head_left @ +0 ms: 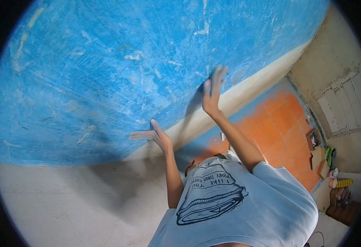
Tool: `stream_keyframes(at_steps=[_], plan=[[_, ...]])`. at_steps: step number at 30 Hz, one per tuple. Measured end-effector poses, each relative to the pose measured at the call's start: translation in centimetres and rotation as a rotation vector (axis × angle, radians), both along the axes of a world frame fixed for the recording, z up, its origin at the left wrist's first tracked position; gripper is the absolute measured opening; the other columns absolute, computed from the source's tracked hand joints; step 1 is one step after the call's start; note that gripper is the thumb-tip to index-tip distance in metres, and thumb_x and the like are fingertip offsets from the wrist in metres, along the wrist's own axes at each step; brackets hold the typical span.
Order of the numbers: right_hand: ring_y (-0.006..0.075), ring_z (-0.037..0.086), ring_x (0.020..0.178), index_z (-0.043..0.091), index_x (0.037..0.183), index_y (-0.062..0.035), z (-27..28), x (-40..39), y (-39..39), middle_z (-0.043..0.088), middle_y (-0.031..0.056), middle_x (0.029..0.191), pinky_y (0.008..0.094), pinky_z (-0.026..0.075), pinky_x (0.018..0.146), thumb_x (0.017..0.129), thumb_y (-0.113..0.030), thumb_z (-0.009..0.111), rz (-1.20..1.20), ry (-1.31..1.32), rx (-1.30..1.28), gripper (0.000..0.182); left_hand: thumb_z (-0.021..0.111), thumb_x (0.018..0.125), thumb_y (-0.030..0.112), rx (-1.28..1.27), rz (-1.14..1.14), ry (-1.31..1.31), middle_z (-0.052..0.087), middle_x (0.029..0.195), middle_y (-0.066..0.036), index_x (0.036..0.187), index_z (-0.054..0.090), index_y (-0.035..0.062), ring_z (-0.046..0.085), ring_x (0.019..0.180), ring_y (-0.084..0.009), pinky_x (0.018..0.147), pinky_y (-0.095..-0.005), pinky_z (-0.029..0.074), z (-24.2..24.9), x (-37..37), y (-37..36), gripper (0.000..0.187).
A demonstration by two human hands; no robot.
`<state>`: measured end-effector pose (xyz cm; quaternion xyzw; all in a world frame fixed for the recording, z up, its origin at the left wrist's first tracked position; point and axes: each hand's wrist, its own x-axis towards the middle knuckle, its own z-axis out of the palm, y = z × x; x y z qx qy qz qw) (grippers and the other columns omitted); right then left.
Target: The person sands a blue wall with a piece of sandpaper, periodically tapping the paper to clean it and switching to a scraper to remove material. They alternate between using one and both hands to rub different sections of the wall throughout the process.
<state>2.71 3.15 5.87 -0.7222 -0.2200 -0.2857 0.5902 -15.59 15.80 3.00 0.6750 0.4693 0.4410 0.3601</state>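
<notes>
My left hand [156, 136] is held out near the lower edge of a worn blue-painted surface [119, 78]. Its fingers stretch to the left with the thumb pointing up, and nothing is in it. Higher and to the right, my right hand [214, 91] is also raised, fingers extended and slightly blurred, the thumb apart. It overlaps the blue paint and the pale band [262, 82] along its edge. Shadows of both hands and arms fall on the surface. I wear a light printed T-shirt [234, 201].
Orange floor tiles [275, 123] lie beyond my right arm. At the far right, against the wall, are cardboard boxes [318, 160], a green item [330, 156] and a yellow object [344, 183]. A grey-white wall [73, 197] fills the lower left.
</notes>
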Motion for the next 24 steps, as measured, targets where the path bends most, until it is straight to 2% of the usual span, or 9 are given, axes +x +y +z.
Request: stream_keyframes(at_steps=[2,5,6,9,11,13,14,17,24], plan=[[0.0427,0.018,0.154,0.035,0.159,-0.0244,0.2,-0.7,3.0,0.022,0.0232,0.166,0.0761,-0.005,0.114,0.105,-0.046,0.043,-0.102,0.137,0.364,0.059,0.046,0.094,0.076,0.000,0.001,-0.002,-0.036,0.159,-0.028,0.155,-0.027,0.0034,-0.028,0.149,-0.0469,0.117,-0.0669,-0.012,0.1,-0.1,-0.1,0.120],[0.0359,-0.003,0.157,0.013,0.165,-0.0179,-0.2,-3.2,-0.5,-0.005,0.0170,0.171,0.0632,-0.006,0.121,0.109,-0.046,0.034,0.206,-0.600,-0.783,0.066,0.045,0.095,0.074,0.014,0.017,-0.008,-0.037,0.158,-0.027,0.155,-0.028,0.0040,-0.029,0.149,-0.0457,0.117,-0.0660,-0.013,-0.3,0.3,0.1,0.117],[0.0354,-0.004,0.157,0.012,0.165,-0.0164,-0.4,-2.3,-1.2,-0.005,0.0182,0.170,0.0629,-0.005,0.121,0.109,-0.045,0.036,0.164,-0.578,-0.791,0.067,0.045,0.096,0.072,0.022,0.017,-0.005,-0.037,0.158,-0.027,0.155,-0.029,0.0039,-0.030,0.148,-0.0450,0.117,-0.0655,-0.013,-0.3,0.5,0.2,0.117],[0.0410,0.017,0.155,0.033,0.160,-0.0211,2.5,0.7,0.2,0.018,0.0255,0.166,0.0739,-0.007,0.115,0.105,-0.044,0.047,-0.067,0.240,0.392,0.061,0.048,0.097,0.069,0.008,-0.005,0.010,-0.039,0.157,-0.026,0.154,-0.030,0.0030,-0.032,0.148,-0.0426,0.117,-0.0641,-0.015,-0.2,0.1,-0.2,0.117],[0.0409,0.014,0.155,0.040,0.157,-0.0167,2.0,1.0,0.7,0.021,0.0285,0.164,0.0753,-0.009,0.113,0.103,-0.044,0.049,0.072,0.151,-0.059,0.061,0.048,0.097,0.069,-0.015,-0.021,-0.011,-0.039,0.158,-0.025,0.154,-0.030,0.0036,-0.032,0.148,-0.0421,0.117,-0.0642,-0.015,0.1,-0.2,-0.8,0.117],[0.0379,0.003,0.157,0.034,0.158,-0.0093,3.3,-1.8,-2.7,0.012,0.0279,0.167,0.0701,-0.011,0.116,0.106,-0.045,0.044,0.494,0.037,-1.170,0.064,0.049,0.097,0.068,-0.021,-0.019,-0.020,-0.039,0.158,-0.025,0.154,-0.030,0.0042,-0.032,0.148,-0.0416,0.117,-0.0642,-0.015,0.5,0.0,-1.4,0.116],[0.0504,0.014,0.151,0.039,0.152,0.0013,-1.2,-0.1,-2.0,0.025,0.0305,0.161,0.0753,-0.007,0.113,0.105,-0.038,0.045,0.315,-0.726,-0.696,0.062,0.049,0.097,0.068,-0.014,-0.016,-0.022,-0.039,0.158,-0.024,0.155,-0.029,0.0050,-0.032,0.148,-0.0419,0.117,-0.0644,-0.014,0.6,0.2,-1.3,0.116],[0.0488,0.016,0.151,0.040,0.153,-0.0050,-1.2,1.7,-1.1,0.027,0.0286,0.161,0.0786,0.002,0.112,0.104,-0.037,0.048,0.022,-0.074,-0.160,0.059,0.048,0.097,0.070,0.000,-0.001,-0.036,-0.037,0.159,-0.023,0.156,-0.027,0.0072,-0.028,0.150,-0.0433,0.119,-0.0645,-0.010,0.7,0.5,-1.5,0.115],[0.0435,0.018,0.153,0.035,0.157,-0.0069,-2.6,1.2,-0.4,0.024,0.0274,0.163,0.0726,0.001,0.116,0.105,-0.038,0.046,0.109,-0.067,-0.174,0.062,0.050,0.097,0.068,-0.027,0.031,-0.066,-0.036,0.160,-0.024,0.156,-0.028,0.0056,-0.025,0.151,-0.0415,0.122,-0.0591,-0.005,0.8,1.2,-1.1,0.116]])
